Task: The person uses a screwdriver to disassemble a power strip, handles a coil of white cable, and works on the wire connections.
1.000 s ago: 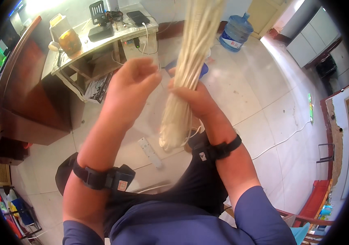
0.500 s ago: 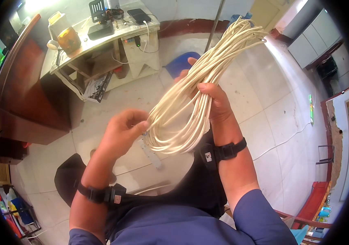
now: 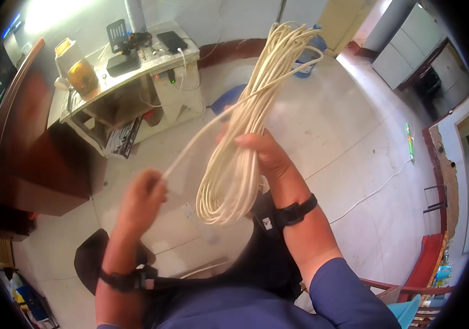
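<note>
A long looped bundle of cream cable (image 3: pixel 223 186) hangs diagonally in front of me. My right hand (image 3: pixel 264 151) is closed round its middle, thumb across the loops. My left hand (image 3: pixel 144 200), slightly blurred, is lower at the left, pinching a single strand (image 3: pixel 188 148) that runs from the bundle down to it. Both my forearms have black straps on them.
A cluttered white table (image 3: pixel 179 77) stands against the wall, beside a dark wooden cabinet (image 3: pixel 53 175). A blue object (image 3: pixel 223 96) lies on the floor behind the bundle, near a water jug (image 3: pixel 307 68). A white cord (image 3: pixel 371 192) crosses the floor at the right.
My left hand came down onto the bundle, then moved down-left, drawing one strand away from it. The bundle in my right hand swung from upright to a tilt and sits slightly lower.
</note>
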Motion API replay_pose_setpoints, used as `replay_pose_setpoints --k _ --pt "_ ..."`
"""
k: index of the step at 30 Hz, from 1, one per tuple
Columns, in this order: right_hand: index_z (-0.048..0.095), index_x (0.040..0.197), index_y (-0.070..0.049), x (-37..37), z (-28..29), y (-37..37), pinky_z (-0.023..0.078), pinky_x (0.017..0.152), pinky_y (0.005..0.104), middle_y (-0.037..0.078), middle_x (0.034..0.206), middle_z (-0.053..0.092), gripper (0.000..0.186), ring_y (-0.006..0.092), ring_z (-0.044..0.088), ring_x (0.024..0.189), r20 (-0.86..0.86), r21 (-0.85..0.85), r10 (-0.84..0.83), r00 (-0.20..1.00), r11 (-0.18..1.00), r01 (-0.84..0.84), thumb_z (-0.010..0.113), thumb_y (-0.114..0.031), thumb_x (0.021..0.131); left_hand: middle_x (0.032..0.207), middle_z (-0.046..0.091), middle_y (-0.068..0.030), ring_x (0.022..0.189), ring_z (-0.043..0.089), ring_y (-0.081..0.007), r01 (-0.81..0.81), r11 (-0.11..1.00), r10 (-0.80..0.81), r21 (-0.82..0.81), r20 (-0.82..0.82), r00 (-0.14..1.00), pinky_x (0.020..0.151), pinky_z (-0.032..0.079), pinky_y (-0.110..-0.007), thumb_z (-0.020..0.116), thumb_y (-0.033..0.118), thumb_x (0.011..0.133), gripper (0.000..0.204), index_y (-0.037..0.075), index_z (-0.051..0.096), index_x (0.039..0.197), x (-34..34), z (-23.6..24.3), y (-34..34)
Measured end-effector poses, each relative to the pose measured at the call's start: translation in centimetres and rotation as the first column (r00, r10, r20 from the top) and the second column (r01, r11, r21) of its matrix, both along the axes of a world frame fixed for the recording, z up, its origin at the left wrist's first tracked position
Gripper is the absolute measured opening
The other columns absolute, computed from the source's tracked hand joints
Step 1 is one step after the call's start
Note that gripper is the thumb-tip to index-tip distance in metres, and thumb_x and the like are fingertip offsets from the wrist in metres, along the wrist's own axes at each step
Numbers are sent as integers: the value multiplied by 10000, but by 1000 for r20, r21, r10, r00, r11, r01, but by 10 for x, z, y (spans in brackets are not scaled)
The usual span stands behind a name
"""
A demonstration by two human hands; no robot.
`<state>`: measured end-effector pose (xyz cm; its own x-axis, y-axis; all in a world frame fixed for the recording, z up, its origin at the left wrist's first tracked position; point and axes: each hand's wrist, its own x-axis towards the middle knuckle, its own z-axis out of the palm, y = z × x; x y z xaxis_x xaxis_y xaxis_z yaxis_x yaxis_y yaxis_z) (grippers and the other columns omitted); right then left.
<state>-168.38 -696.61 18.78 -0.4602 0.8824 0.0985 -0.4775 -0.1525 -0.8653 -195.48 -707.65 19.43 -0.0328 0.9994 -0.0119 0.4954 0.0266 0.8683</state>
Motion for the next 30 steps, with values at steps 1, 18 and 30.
replay_pose_setpoints --k 1,18,30 --pt "376 1375 -33 2 -3 4 534 888 390 155 1045 626 700 252 631 980 7 -17 -1 1000 1000 2 689 -170 765 693 572 -2 615 594 -90 -95 995 94 6 81 992 533 440 -218 594 91 954 83 24 598 1003 -8 9 1" --pt "626 1160 6 136 15 72 512 786 337 145 973 682 475 253 656 874 642 466 -636 428 767 440 706 -139 715 775 520 59 618 457 -15 -738 612 553 284 513 657 498 311 -158 502 264 1044 189 117 603 1104 -210 37 -48" --pt "533 1270 31 373 -36 58 546 682 381 190 1026 685 661 300 679 752 770 636 -544 -332 688 349 748 -187 684 697 509 31 566 448 -39 -361 910 343 206 119 932 510 352 -196 495 193 1037 179 53 605 1033 -115 31 -37"
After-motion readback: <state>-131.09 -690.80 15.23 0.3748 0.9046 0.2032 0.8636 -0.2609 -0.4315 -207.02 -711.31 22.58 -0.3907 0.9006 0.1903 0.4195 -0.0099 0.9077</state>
